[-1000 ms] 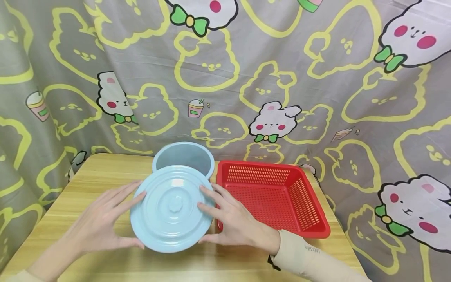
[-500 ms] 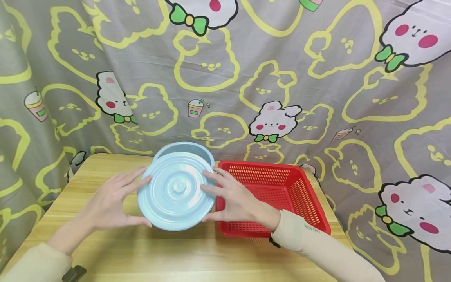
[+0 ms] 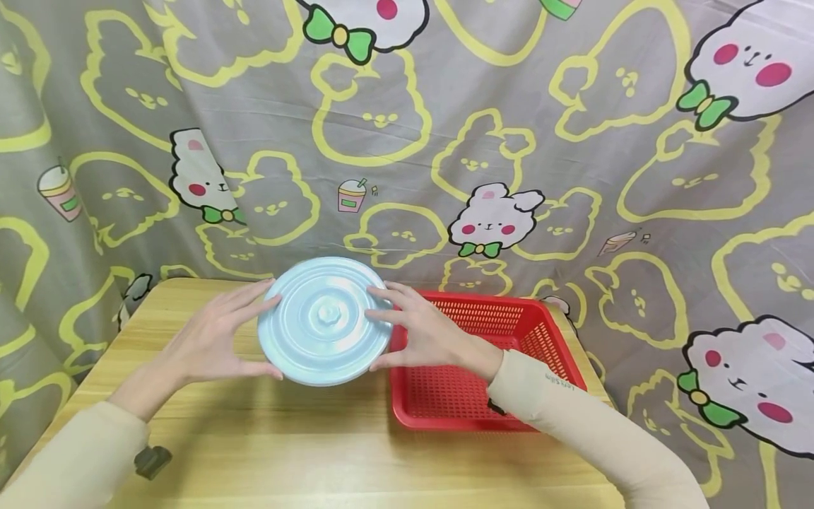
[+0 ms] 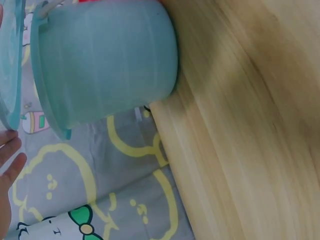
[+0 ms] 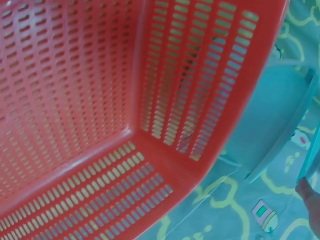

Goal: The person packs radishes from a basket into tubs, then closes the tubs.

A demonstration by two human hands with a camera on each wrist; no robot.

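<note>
A round light-blue lid (image 3: 327, 318) with a small knob in its middle is held level between both hands. My left hand (image 3: 213, 339) grips its left rim, thumb at the near side and fingers further back. On the opposite rim, my right hand (image 3: 422, 329) grips in the same way. The light-blue bucket (image 4: 105, 62) stands upright on the table; in the head view the lid hides it. A gap shows between the lid's edge (image 4: 11, 65) and the bucket's rim in the left wrist view, so the two are apart.
Right of the bucket, a red perforated plastic basket (image 3: 467, 424) stands on the wooden table (image 3: 305, 452), under my right forearm. A patterned grey curtain (image 3: 394, 162) hangs behind the table's back edge. The bucket has a handle (image 4: 47, 7) at its rim.
Both hands have carried the lid away from me and slightly right, levelling it over the bucket. The bucket's opening, visible one second ago, is now covered from view. Basket and bucket stay put.
</note>
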